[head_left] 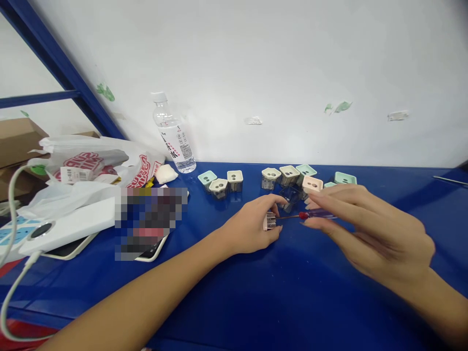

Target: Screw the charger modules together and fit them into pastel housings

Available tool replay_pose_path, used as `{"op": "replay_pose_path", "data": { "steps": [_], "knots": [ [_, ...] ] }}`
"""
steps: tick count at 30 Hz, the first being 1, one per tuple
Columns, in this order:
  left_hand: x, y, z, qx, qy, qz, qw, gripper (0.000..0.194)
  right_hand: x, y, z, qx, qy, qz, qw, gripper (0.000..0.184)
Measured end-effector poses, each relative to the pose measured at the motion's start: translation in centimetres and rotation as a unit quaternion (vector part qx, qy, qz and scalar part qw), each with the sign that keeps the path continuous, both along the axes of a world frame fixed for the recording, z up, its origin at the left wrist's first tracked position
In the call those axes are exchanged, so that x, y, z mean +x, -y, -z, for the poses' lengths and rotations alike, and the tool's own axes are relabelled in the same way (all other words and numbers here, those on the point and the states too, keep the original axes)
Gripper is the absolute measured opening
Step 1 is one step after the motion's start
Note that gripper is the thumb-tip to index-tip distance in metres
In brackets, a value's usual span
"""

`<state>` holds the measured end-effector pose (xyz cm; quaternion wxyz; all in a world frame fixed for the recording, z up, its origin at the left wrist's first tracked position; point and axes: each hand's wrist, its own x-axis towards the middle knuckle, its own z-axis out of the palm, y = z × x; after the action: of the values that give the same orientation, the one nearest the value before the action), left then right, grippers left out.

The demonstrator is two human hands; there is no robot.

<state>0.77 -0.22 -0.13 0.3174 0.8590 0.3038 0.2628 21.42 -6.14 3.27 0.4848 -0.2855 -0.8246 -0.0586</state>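
Note:
Near the middle of the blue table, my left hand [254, 224] is closed around a pencil sharpener top [270, 221] whose metal sharpening part faces right. A screwdriver [320, 213] with a purple and red see-through handle lies in the closed fingers of my right hand [376, 239]. Its thin shaft points left and the tip reaches the metal part; whether it sits on a screw is too small to tell. Just behind my hands is a dark see-through sharpener container [290, 196]. Several pencil sharpeners, among them a peach one [312, 184] and a cream one [271, 176], stand close by.
Three more sharpeners, one of them mint [207, 178], stand left of centre. Behind them is a water bottle [175, 134] against the wall. Plastic bags [98, 158], a white power bank [73, 224] with a cable, and a phone [157, 249] crowd the left. A thin metal rod [449, 181] lies far right.

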Motion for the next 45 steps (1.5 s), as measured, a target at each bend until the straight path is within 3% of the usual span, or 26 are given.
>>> {"op": "replay_pose_path", "data": {
  "steps": [7, 15, 25, 32, 41, 45],
  "knots": [
    [0.04, -0.04, -0.09, 0.006, 0.005, -0.001, 1.0, 0.037, -0.16, 0.22, -0.27, -0.042, 0.019, 0.006, 0.999, 0.073],
    [-0.04, -0.06, -0.01, 0.001, -0.003, -0.004, 1.0, 0.041, -0.39, 0.38, -0.52, -0.017, -0.012, 0.03, 0.999, 0.069],
    [0.02, -0.15, 0.07, 0.016, -0.005, 0.0, 1.0, 0.039, -0.25, 0.17, -0.91, -0.031, 0.017, 0.058, 0.998, 0.066],
    [-0.09, -0.14, 0.15, 0.025, -0.004, 0.0, 1.0, 0.039, -0.1, 0.25, -0.6, -0.012, 0.015, 0.14, 0.99, 0.049],
    [-0.12, -0.22, 0.04, -0.001, -0.013, -0.005, 1.0, 0.044, 0.08, 0.33, -0.93, -0.057, 0.035, 0.12, 0.991, 0.01],
    [-0.16, -0.22, 0.12, 0.001, -0.013, -0.001, 1.0, 0.043, -0.39, 0.57, -0.7, -0.052, 0.025, 0.125, 0.99, 0.007]
  ]
}}
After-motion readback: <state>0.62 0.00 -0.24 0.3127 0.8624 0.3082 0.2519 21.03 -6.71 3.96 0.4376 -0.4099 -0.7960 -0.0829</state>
